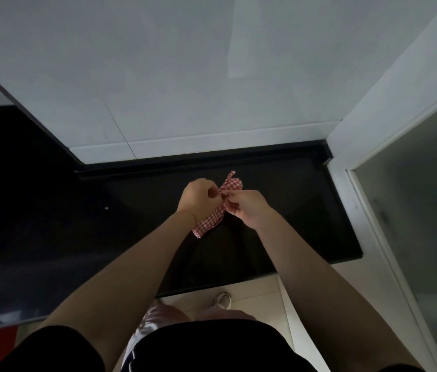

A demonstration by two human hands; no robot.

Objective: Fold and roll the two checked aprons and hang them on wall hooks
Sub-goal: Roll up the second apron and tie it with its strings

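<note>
Currently my left hand (pixel 198 201) and right hand (pixel 246 209) pinch the rolled apron (pixel 209 224) above the bench (pixel 306 210), fingers clamped on cloth. Should either pinch slacken, I judge the roll could unravel.

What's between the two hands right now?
In the head view, the rolled red checked apron sits between left hand and right hand, both pinching it above the black counter.

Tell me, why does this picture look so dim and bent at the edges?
Head view: the wide-angle lens bows the wall and door frame; light is dim, so the black counter swallows detail. The checked apron, gripped by left hand and right hand, looks slightly soft.
</note>
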